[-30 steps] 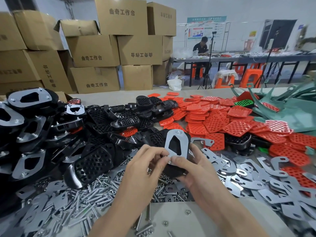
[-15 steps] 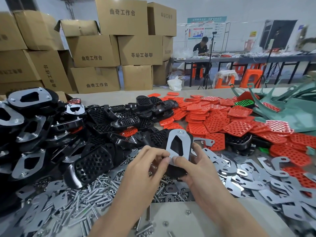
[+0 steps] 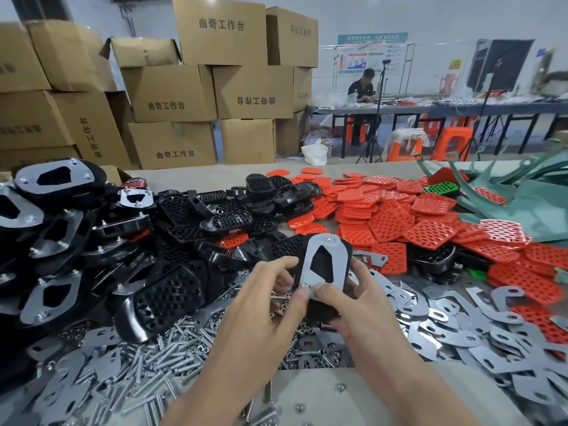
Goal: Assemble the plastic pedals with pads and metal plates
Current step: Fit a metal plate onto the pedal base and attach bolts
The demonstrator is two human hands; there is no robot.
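Pedal (image 3: 321,264), near edge pinched between left hand (image 3: 261,305) and right hand (image 3: 356,305), part heaps (image 3: 445,330) close all round.

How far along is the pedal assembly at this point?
Done: plated pedals are stacked on the left. In hand: the right hand holds a black pedal with a metal plate on it, a nut at its far end; the left hand pinches at the plate's near corner. Left: heaps of bare pedals, red pads, loose plates and bolts lie unused.

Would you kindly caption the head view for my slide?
Left hand and right hand hold a black pedal topped by a metal plate.
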